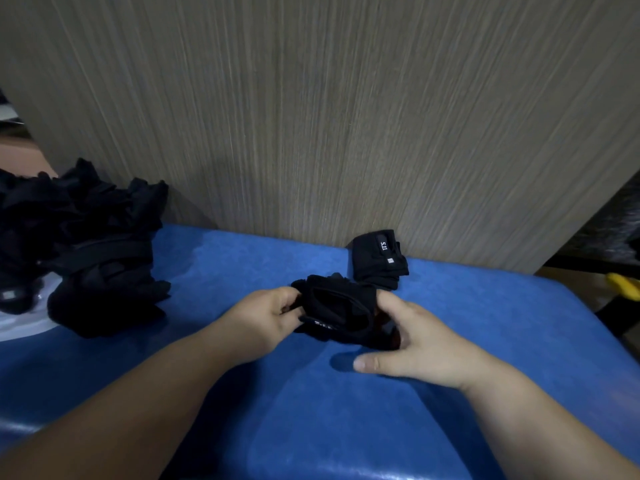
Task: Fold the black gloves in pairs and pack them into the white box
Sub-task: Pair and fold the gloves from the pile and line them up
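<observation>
Both forearms reach in from the near edge: the left hand (266, 317) pinches the left edge of a black glove (337, 311), and the right hand (419, 344) curls its fingers round the glove's right side, thumb stretched out free, so the glove sits between the two hands over the blue top (311, 410). Just beyond the right hand's fingers a folded pair (379, 259) lies against the wood-grain panel (311, 116). Well to the left of the grip sits a loose pile (86, 244) of black gloves with something white (20, 329) under it; whether that is the box cannot be told.
</observation>
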The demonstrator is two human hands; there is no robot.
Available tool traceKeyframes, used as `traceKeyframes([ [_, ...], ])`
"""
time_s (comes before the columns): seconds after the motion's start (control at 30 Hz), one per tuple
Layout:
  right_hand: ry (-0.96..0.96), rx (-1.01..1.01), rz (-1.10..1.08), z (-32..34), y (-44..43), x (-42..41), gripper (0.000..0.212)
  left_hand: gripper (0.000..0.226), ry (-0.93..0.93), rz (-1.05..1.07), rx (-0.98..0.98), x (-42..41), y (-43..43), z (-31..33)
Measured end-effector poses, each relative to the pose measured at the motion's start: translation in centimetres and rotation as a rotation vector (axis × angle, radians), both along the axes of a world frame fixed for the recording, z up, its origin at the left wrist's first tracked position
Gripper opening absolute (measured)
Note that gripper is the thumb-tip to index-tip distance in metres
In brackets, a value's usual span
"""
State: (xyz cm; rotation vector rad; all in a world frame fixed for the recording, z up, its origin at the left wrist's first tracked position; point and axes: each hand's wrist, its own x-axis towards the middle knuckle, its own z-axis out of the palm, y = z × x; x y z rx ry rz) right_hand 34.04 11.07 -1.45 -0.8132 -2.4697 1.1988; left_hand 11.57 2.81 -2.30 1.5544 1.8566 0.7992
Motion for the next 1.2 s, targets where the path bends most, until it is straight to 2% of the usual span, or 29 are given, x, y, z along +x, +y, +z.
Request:
traceKeyframes([
  [0.07,0.018,0.055,-0.040,-0.2,-0.3,-0.4,0.064,0.013,-0.057,0.020,-0.016,0.1,0.1,-0.1],
  [0.13,0.047,0.130,-0.147,-0.4,-0.3,-0.9,0.036,0.010,-0.133,0.040,-0.016,0.3,0.0,0.0],
  [0.2,0.072,0.131,-0.235,-0.5,-0.4,-1.2,0.019,0.009,-0.197,0.055,-0.025,0.5,0.0,0.2],
  [0.27,0.093,0.085,-0.275,-0.7,-0.4,-1.5,0.020,0.008,-0.245,0.039,-0.040,0.5,0.0,0.3],
  [0.4,0.089,0.042,-0.356,-1.1,-0.2,-1.9,0.026,0.055,-0.346,-0.047,-0.113,0.4,-0.5,0.7],
  [0.5,0.110,0.001,-0.403,-1.5,-0.1,-2.2,0.033,0.062,-0.349,0.019,-0.100,1.0,-0.7,0.9],
  [0.63,0.065,0.029,-0.391,-1.5,-0.6,-2.5,0.038,0.033,-0.108,0.201,-0.040,2.0,0.0,0.6],
  [0.73,-0.018,0.128,-0.400,-1.7,-0.8,-2.7,0.036,0.029,-0.023,0.194,-0.053,2.1,0.3,-0.1],
  [0.87,-0.107,0.175,-0.422,-1.4,-1.2,-3.0,0.028,0.036,0.127,0.170,-0.061,2.2,0.0,-0.4],
  [0.97,-0.187,0.345,-0.439,-1.0,-1.6,-3.1,0.032,0.052,0.280,0.179,0.096,2.8,-0.6,-0.5],
  [1.07,-0.088,0.476,-0.422,-1.0,-1.9,-3.1,0.037,0.062,0.386,0.067,0.253,3.2,-1.1,-0.2],
  [1.13,-0.018,0.541,-0.371,-1.2,-1.8,-3.1,0.035,0.063,0.443,-0.052,0.231,3.3,-1.0,-0.2],
  [1.2,-0.057,0.582,-0.301,-1.4,-1.6,-3.1,0.034,0.077,0.492,-0.096,0.165,3.4,-1.0,-0.7],
])
